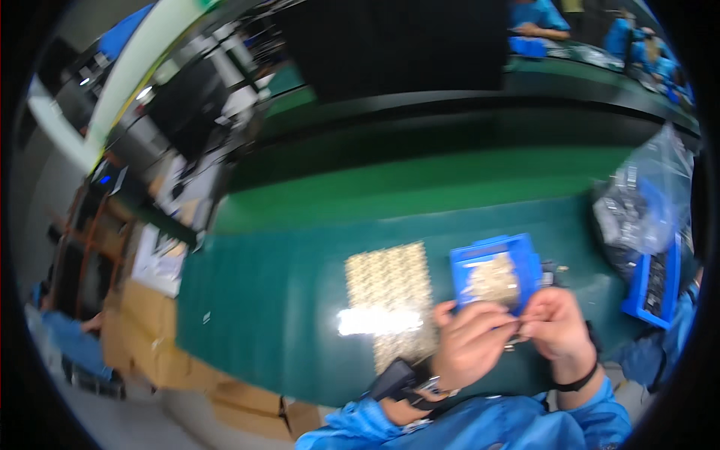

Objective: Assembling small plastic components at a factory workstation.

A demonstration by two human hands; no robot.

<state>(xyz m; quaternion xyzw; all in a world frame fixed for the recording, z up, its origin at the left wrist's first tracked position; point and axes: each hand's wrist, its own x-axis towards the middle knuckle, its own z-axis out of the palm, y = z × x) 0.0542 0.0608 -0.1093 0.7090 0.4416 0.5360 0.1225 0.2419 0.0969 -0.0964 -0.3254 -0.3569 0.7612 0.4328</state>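
Note:
My left hand [471, 341] and my right hand [553, 322] meet fingertip to fingertip over the front edge of the green table [285, 292]. Both pinch a small part between them; it is blurred and too small to name. Just beyond the fingers sits a small blue tray [528, 256] filled with pale metallic small parts. Left of the tray lies a flat shiny sheet [390, 300] with a grid of tiny pieces, glare on its middle. A dark device is strapped at my left wrist, and a black band circles my right wrist.
A clear plastic bag [643, 196] of dark parts stands at the right, with another blue bin [654, 285] below it. Cardboard boxes [142, 322] stack at the left below the table. Other people in blue work at the far back right.

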